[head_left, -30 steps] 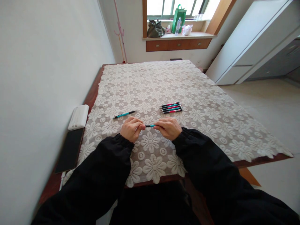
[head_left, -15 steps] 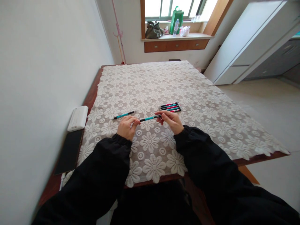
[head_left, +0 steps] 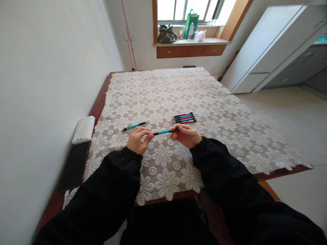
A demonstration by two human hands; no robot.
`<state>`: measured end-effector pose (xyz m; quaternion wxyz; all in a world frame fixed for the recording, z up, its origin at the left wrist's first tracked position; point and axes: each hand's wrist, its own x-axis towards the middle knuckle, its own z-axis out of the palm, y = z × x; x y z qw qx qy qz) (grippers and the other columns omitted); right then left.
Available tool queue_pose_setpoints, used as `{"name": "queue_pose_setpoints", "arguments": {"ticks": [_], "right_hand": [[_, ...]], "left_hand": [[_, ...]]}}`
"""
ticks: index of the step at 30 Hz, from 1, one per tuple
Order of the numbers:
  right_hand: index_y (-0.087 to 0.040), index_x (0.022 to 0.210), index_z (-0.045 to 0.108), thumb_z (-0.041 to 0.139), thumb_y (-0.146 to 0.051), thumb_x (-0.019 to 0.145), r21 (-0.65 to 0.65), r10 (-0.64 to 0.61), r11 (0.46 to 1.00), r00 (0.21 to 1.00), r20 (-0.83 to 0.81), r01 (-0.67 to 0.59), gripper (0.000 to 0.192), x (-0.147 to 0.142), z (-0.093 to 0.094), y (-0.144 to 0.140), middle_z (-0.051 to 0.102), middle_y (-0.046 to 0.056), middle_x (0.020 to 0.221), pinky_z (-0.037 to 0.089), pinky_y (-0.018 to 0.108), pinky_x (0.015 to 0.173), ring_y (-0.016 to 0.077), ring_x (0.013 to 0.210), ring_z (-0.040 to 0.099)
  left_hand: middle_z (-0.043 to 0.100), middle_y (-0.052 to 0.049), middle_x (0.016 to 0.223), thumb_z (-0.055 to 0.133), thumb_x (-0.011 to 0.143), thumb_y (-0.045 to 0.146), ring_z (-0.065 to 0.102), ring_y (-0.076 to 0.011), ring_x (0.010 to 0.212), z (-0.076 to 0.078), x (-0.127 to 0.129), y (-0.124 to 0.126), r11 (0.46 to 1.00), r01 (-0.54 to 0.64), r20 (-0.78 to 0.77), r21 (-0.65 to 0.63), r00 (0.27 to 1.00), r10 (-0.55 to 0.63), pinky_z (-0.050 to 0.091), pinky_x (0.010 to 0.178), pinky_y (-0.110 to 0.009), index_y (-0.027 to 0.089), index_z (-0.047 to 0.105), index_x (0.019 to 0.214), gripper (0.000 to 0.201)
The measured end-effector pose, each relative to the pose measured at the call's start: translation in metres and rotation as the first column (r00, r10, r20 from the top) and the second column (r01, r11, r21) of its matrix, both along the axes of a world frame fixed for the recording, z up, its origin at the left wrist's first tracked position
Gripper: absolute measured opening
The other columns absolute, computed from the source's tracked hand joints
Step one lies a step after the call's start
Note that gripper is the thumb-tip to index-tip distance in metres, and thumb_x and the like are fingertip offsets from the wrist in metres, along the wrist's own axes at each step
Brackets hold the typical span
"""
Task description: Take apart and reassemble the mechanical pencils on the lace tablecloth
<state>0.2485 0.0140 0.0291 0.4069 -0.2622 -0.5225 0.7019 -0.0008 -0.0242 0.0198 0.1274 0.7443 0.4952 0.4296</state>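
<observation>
Between my two hands a teal and black pen [head_left: 163, 132] is held level above the lace tablecloth [head_left: 167, 183]. My left hand [head_left: 139, 139] is closed, pinching the pen's left end between thumb and fingertips. At the other end, my right hand [head_left: 186, 135] grips the black part with thumb and fingers. Another teal and black pen [head_left: 134, 126] lies on the cloth just beyond my left hand. Behind my right hand, several pens [head_left: 184, 117] in red, teal and black lie side by side in a neat row.
Along the table's left edge, by the wall, are a white power bank [head_left: 83, 130] and a dark phone-like slab [head_left: 74, 166] with a white cable. Past the far edge, a windowsill [head_left: 184, 42] carries a green bag [head_left: 191, 23], a dark bag and a bottle.
My right fingers have shifted on the pen's right end, which now shows between thumb and fingers. My left hand keeps its pinch, and the view has moved slightly.
</observation>
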Motion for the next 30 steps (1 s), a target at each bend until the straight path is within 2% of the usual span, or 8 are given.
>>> {"name": "queue_pose_setpoints", "arguments": {"ticks": [6, 9, 11, 14, 16, 20, 26, 30], "right_hand": [[-0.017, 0.104, 0.069, 0.061, -0.056, 0.088, 0.037, -0.115, 0.993, 0.992, 0.055, 0.113, 0.043, -0.001, -0.002, 0.005, 0.061, 0.003, 0.072, 0.047, 0.032, 0.058, 0.0170, 0.061, 0.056], [-0.019, 0.096, 0.064, 0.064, -0.055, 0.087, 0.182, -0.285, 0.949, 0.949, 0.138, 0.258, 0.037, 0.000, -0.008, 0.010, 0.061, 0.000, 0.068, 0.044, 0.028, 0.054, 0.0142, 0.056, 0.052], [-0.020, 0.091, 0.061, 0.065, -0.055, 0.087, 0.292, -0.338, 0.917, 0.918, 0.208, 0.272, 0.036, 0.003, -0.011, 0.012, 0.063, 0.001, 0.069, 0.043, 0.027, 0.055, 0.0136, 0.057, 0.053], [-0.019, 0.090, 0.064, 0.069, -0.049, 0.086, 0.490, -0.353, 0.859, 0.863, 0.362, 0.146, 0.031, 0.008, -0.013, 0.016, 0.067, 0.003, 0.079, 0.044, 0.027, 0.058, 0.0145, 0.065, 0.057], [-0.019, 0.091, 0.067, 0.071, -0.041, 0.085, 0.621, -0.383, 0.783, 0.801, 0.460, 0.018, 0.023, 0.013, -0.013, 0.020, 0.068, 0.002, 0.081, 0.044, 0.026, 0.061, 0.0147, 0.067, 0.057], [-0.020, 0.090, 0.070, 0.068, -0.026, 0.086, 0.741, -0.482, 0.644, 0.649, 0.588, -0.194, 0.007, 0.042, -0.011, 0.038, 0.069, 0.003, 0.081, 0.044, 0.029, 0.069, 0.0173, 0.074, 0.061], [-0.023, 0.087, 0.069, 0.074, -0.022, 0.077, 0.714, -0.648, 0.667, 0.307, 0.697, -0.213, 0.011, 0.115, -0.012, 0.068, 0.069, 0.003, 0.084, 0.046, 0.032, 0.072, 0.0219, 0.077, 0.062], [-0.024, 0.089, 0.068, 0.071, -0.020, 0.079, 0.722, -0.678, 0.645, 0.246, 0.692, -0.251, 0.011, 0.125, -0.018, 0.070, 0.070, 0.004, 0.094, 0.048, 0.035, 0.080, 0.0251, 0.090, 0.063]], "left_hand": [[0.075, -0.004, 0.089, 0.060, 0.094, 0.041, 0.065, -0.0208, 0.092, -0.002, -0.001, 0.001, 0.999, -0.047, -0.026, 0.009, 0.999, 0.048, 0.052, 0.089, -0.039, 0.023, 0.073, 0.079, 0.027], [0.075, -0.003, 0.090, 0.060, 0.094, 0.041, 0.065, -0.0205, 0.092, -0.003, -0.001, 0.002, 0.997, -0.073, -0.030, 0.003, 0.997, 0.073, 0.052, 0.088, -0.038, 0.023, 0.073, 0.079, 0.027], [0.075, -0.004, 0.090, 0.060, 0.094, 0.041, 0.065, -0.0208, 0.091, -0.005, -0.001, 0.003, 0.997, -0.078, -0.036, 0.001, 0.996, 0.078, 0.051, 0.087, -0.038, 0.022, 0.073, 0.080, 0.027], [0.075, -0.004, 0.091, 0.060, 0.093, 0.041, 0.065, -0.0217, 0.092, -0.008, -0.003, 0.005, 0.997, -0.081, -0.048, -0.007, 0.996, 0.081, 0.051, 0.088, -0.039, 0.022, 0.074, 0.081, 0.026], [0.075, -0.004, 0.092, 0.060, 0.093, 0.041, 0.065, -0.0220, 0.093, -0.011, -0.004, 0.006, 0.998, -0.054, -0.075, -0.039, 0.996, 0.051, 0.051, 0.088, -0.039, 0.023, 0.074, 0.082, 0.026], [0.076, -0.004, 0.098, 0.062, 0.091, 0.042, 0.064, -0.0244, 0.098, -0.017, -0.005, 0.008, 0.990, 0.026, -0.193, -0.142, 0.980, -0.053, 0.050, 0.092, -0.042, 0.024, 0.075, 0.089, 0.022], [0.075, -0.004, 0.101, 0.060, 0.092, 0.038, 0.062, -0.0247, 0.102, -0.014, -0.003, 0.005, 0.977, -0.003, -0.266, -0.212, 0.962, -0.054, 0.047, 0.096, -0.042, 0.023, 0.074, 0.092, 0.021], [0.075, -0.004, 0.102, 0.060, 0.092, 0.038, 0.062, -0.0245, 0.103, -0.013, -0.003, 0.004, 0.977, -0.013, -0.266, -0.215, 0.963, -0.046, 0.046, 0.097, -0.042, 0.023, 0.074, 0.092, 0.021]]}}
